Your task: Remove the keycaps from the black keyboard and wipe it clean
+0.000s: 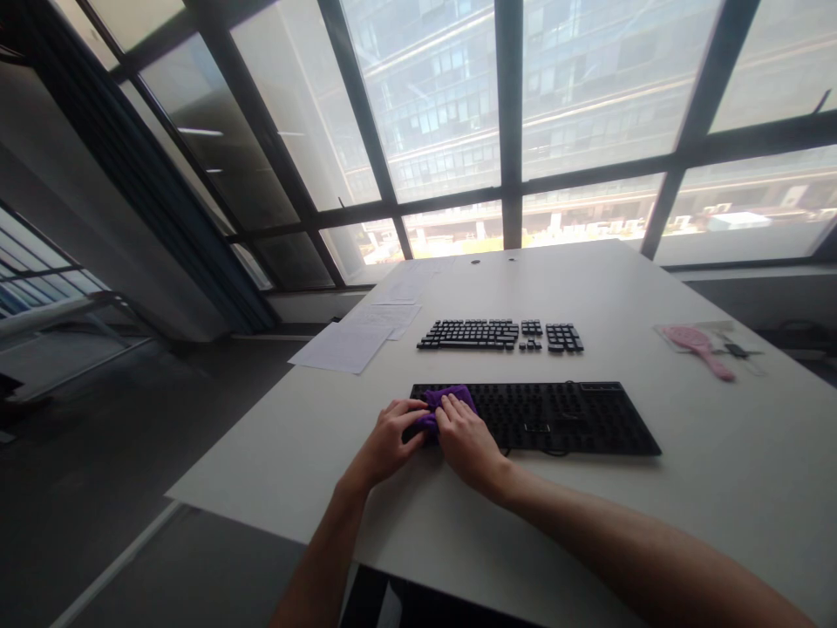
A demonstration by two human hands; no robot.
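Observation:
A black keyboard base [588,419] with its keycaps off lies on the white table, rows of bare switches showing. On its left part rests a bunched purple cloth [463,397]. My right hand [466,438] presses down on the cloth with its fingers together. At the left end of the base, my left hand [391,434] is curled, thumb and fingers at the cloth's left edge. Its fingertips partly cover the keyboard corner, so whether they also touch the base is hard to see. Behind the base, the loose black keycaps [469,334] are laid out in keyboard order.
Printed paper sheets [346,344] lie at the table's left side. Toward the right edge are a pink hairbrush [703,349] and a small dark item [737,350] on clear plastic. A cable shows under the base's near edge. Large windows stand behind the table [732,488].

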